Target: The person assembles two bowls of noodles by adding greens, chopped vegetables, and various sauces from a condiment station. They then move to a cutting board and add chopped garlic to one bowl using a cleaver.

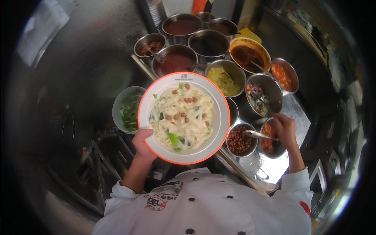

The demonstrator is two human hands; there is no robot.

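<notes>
My left hand [144,144] grips the rim of a white bowl with an orange edge [145,103], thumb on top at its lower left. Wide pale noodles [196,135], peanuts and pieces of green leaf fill the bowl. To the right, my right hand [285,129] is closed at the handle end of a metal spoon [257,93]. That spoon's head rests in a metal pot of chopped red and white pieces [261,105]. Below my right hand is a metal bowl of red chopped sauce [268,144], partly hidden by the hand.
A bowl of peanuts [239,141] holds another spoon [260,135]. Around stand a pot of yellow-green chopped pickle [223,80], a yellow tub of dark red oil [246,55], pots of red liquid [182,26] and a clear tub of green leaves [131,111].
</notes>
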